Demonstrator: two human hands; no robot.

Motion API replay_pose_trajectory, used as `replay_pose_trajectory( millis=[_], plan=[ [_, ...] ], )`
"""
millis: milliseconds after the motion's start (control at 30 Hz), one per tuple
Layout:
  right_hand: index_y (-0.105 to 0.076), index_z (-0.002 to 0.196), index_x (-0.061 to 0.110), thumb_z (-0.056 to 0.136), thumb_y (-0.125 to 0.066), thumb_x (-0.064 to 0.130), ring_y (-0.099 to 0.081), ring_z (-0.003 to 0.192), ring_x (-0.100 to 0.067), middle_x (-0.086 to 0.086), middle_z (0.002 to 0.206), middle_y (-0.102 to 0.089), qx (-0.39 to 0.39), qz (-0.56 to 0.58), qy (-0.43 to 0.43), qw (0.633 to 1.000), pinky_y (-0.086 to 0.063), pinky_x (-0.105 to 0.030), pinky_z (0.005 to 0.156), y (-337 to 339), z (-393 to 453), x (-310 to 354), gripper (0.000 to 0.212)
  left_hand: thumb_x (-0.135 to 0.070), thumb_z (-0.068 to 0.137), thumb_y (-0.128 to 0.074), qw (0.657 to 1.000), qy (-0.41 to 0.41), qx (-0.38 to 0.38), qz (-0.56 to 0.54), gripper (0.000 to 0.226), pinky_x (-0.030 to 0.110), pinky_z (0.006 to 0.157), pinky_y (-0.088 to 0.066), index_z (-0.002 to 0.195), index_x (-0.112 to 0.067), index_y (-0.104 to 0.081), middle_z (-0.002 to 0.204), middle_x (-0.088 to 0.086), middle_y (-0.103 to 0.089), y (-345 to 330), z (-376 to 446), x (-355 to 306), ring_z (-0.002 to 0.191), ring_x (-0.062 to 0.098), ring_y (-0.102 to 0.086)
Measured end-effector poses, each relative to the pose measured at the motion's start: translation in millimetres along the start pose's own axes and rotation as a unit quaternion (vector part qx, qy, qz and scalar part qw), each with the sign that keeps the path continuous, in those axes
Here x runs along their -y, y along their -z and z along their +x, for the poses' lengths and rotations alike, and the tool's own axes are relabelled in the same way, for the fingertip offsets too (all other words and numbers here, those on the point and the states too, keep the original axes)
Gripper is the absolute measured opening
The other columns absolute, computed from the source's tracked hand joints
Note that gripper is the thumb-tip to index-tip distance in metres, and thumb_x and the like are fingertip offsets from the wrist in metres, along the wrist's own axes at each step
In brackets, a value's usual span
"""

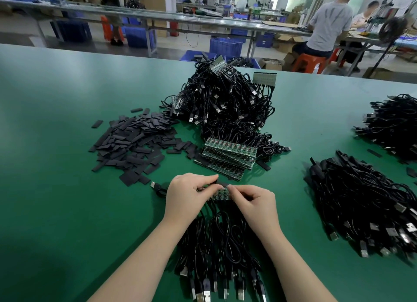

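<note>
Trailing cables (216, 245): fanned betw. forearms toward near edge, USB ends nearest.
L hand (187, 194): black sleeve (222, 184) pinched at its left end.
R hand (255, 202): same sleeve pinched at right end; board strip (222, 194) just under fingertips.
Room: bare green table (56, 200) to left; cable bundle (361, 207) to right.
Far: sleeve pile (135, 141), board stack (228, 155), cable heap (225, 98).

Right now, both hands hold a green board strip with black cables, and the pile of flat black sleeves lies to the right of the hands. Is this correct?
No. The head view shows the pile of flat black sleeves to the left of the hands, not the right. The left hand and right hand do hold the green board strip with black cables.
</note>
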State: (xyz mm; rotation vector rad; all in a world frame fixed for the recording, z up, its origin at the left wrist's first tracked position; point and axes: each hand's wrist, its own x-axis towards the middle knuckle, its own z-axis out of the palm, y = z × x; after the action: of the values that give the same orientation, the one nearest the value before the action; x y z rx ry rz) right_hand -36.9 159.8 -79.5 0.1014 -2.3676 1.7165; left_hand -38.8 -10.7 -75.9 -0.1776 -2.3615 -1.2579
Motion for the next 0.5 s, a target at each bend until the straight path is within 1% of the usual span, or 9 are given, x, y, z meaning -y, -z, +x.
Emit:
replay_pose_trajectory(
  millis=[33, 100, 133, 167, 233, 300, 367, 433, 500],
  plan=[
    [-0.078, 0.086, 0.035, 0.087, -0.075, 0.018, -0.069, 0.073, 0.0, 0.018, 0.076, -0.075, -0.002, 0.006, -0.003, 1.0, -0.051, -0.015, 0.067, -0.3, 0.2, -0.1, 0.017, -0.031, 0.073, -0.084, 1.0, 0.006, -0.003, -0.002, 0.025, 0.041, 0.078, -0.053, 0.098, -0.031, -0.078, 0.078, -0.023, -0.07, -0.1, 0.6, -0.3, 0.074, 0.002, -0.063],
    [-0.076, 0.097, 0.035, 0.088, -0.075, 0.02, -0.064, 0.065, -0.002, 0.016, 0.074, -0.074, -0.016, 0.042, -0.028, 0.999, -0.049, -0.013, 0.064, 0.8, 2.1, -0.6, 0.017, -0.033, 0.073, -0.083, 1.0, 0.008, 0.003, 0.006, 0.025, 0.04, 0.078, -0.053, 0.097, -0.033, -0.078, 0.075, -0.03, -0.064, -0.7, 1.2, -1.6, 0.075, 0.002, -0.062],
    [-0.075, 0.1, 0.036, 0.088, -0.075, 0.022, -0.06, 0.062, -0.002, 0.015, 0.072, -0.073, -0.018, 0.054, -0.041, 0.998, -0.047, -0.012, 0.062, 1.8, 3.1, -0.8, 0.019, -0.033, 0.073, -0.083, 1.0, 0.007, 0.007, 0.009, 0.024, 0.04, 0.079, -0.053, 0.097, -0.034, -0.078, 0.075, -0.031, -0.063, -1.4, 1.2, -2.3, 0.078, 0.0, -0.062],
    [-0.075, 0.1, 0.037, 0.088, -0.074, 0.023, -0.059, 0.063, -0.001, 0.014, 0.074, -0.074, -0.012, 0.061, -0.049, 0.997, -0.046, -0.012, 0.062, 2.5, 3.7, -0.4, 0.018, -0.033, 0.073, -0.083, 1.0, 0.005, 0.01, 0.008, 0.024, 0.04, 0.081, -0.053, 0.097, -0.035, -0.077, 0.077, -0.032, -0.064, -1.5, 0.9, -2.5, 0.081, -0.002, -0.062],
    [-0.078, 0.089, 0.037, 0.089, -0.074, 0.024, -0.065, 0.07, -0.001, 0.013, 0.078, -0.076, 0.016, 0.053, -0.048, 0.997, -0.05, -0.015, 0.066, 2.2, 4.1, 0.1, 0.014, -0.035, 0.074, -0.082, 1.0, -0.002, 0.016, 0.005, 0.024, 0.039, 0.084, -0.052, 0.097, -0.036, -0.077, 0.084, -0.03, -0.067, -0.7, 1.2, -3.0, 0.088, -0.005, -0.062],
    [-0.08, 0.077, 0.033, 0.089, -0.074, 0.025, -0.067, 0.07, -0.003, 0.009, 0.075, -0.076, 0.03, 0.039, -0.043, 0.998, -0.051, -0.015, 0.065, 2.4, 3.4, 1.1, 0.015, -0.038, 0.074, -0.082, 1.0, -0.015, 0.025, 0.008, 0.026, 0.039, 0.087, -0.051, 0.099, -0.037, -0.076, 0.089, -0.028, -0.069, -0.4, 1.7, -2.7, 0.092, -0.007, -0.062],
    [-0.079, 0.075, 0.028, 0.089, -0.073, 0.022, -0.069, 0.071, -0.005, 0.006, 0.076, -0.076, 0.013, 0.067, -0.047, 0.997, -0.05, -0.014, 0.065, 5.2, 4.2, 1.2, 0.017, -0.039, 0.074, -0.081, 0.999, -0.024, 0.037, 0.023, 0.03, 0.037, 0.091, -0.049, 0.103, -0.039, -0.075, 0.094, -0.027, -0.07, 0.1, 2.0, -2.4, 0.095, -0.007, -0.06],
    [-0.079, 0.076, 0.026, 0.089, -0.074, 0.022, -0.07, 0.072, -0.007, 0.004, 0.078, -0.077, -0.001, 0.099, -0.056, 0.994, -0.052, -0.016, 0.066, 8.6, 5.4, 0.4, 0.015, -0.038, 0.076, -0.08, 0.998, -0.027, 0.046, 0.037, 0.032, 0.037, 0.094, -0.046, 0.107, -0.039, -0.073, 0.098, -0.026, -0.07, 0.7, 2.5, -1.8, 0.096, -0.007, -0.059],
    [-0.079, 0.076, 0.027, 0.088, -0.074, 0.024, -0.069, 0.07, -0.007, 0.004, 0.076, -0.076, 0.008, 0.087, -0.057, 0.995, -0.053, -0.018, 0.065, 8.4, 5.1, -0.2, 0.013, -0.035, 0.077, -0.079, 0.998, -0.028, 0.049, 0.036, 0.028, 0.038, 0.092, -0.048, 0.105, -0.038, -0.074, 0.097, -0.025, -0.071, 0.5, 3.0, -1.1, 0.095, -0.006, -0.061]
  ],
)
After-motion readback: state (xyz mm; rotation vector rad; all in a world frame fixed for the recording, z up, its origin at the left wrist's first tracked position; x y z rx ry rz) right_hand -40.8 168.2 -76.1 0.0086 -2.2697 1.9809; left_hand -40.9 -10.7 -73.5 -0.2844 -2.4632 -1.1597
